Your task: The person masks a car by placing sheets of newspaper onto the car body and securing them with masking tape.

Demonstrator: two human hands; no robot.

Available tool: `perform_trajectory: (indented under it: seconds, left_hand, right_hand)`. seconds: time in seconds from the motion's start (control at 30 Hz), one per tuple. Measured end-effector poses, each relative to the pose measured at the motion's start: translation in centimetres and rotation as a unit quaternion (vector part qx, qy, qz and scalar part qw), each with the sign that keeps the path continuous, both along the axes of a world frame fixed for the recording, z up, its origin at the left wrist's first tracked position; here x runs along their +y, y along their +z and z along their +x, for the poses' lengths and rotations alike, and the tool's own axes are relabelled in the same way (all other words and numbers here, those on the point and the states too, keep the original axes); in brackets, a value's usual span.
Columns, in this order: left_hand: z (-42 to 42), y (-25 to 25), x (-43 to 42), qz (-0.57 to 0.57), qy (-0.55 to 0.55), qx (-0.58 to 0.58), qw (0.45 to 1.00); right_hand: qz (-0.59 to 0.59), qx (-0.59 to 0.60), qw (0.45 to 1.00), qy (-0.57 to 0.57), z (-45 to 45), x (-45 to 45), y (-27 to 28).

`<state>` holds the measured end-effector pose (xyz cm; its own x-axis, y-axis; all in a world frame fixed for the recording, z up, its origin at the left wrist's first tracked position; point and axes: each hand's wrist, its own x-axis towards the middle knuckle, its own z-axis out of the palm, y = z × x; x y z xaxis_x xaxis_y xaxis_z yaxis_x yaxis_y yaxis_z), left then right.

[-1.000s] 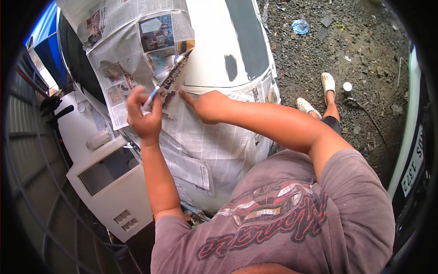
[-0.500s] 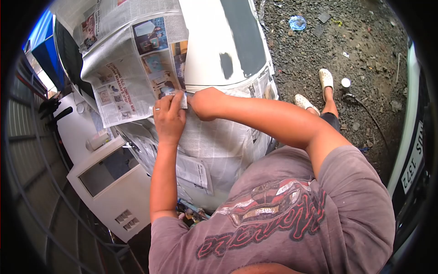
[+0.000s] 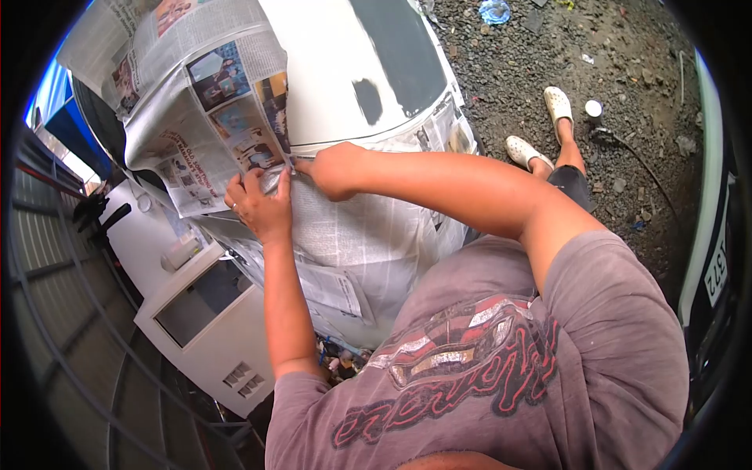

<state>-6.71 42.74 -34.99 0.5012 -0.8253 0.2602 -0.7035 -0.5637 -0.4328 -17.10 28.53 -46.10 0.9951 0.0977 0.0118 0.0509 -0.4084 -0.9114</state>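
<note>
My left hand, with a ring on one finger, is bent over the lower edge of a printed newspaper sheet, a crumpled fold between thumb and fingers. Close beside its thumb is my right hand, mostly closed, index finger reaching to the sheet's corner. Whether anything sits inside the right fist is hidden. The sheet lies over a white vehicle panel with dark grey patches. Below my hands, more newspaper covers the vehicle's end.
Another person's feet in light clogs stand on gravel at the right, near a white cup. A vehicle with a number plate is at the far right. To the left are a white cabinet-like panel and a ribbed metal wall.
The view has shifted, so the vehicle sits further left and higher. My left fingers have spread from lying close together, and the paper is more bunched beneath them. My right hand stays beside it.
</note>
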Motion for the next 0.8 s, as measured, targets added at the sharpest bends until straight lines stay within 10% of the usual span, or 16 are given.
perform_trajectory:
  seconds: [0.8]
  left_hand:
    - [0.0, 0.4, 2.9, 0.012, -0.011, 0.060, 0.998]
  right_hand:
    - [0.103, -0.050, 0.988, -0.109, 0.4, 4.5, -0.4]
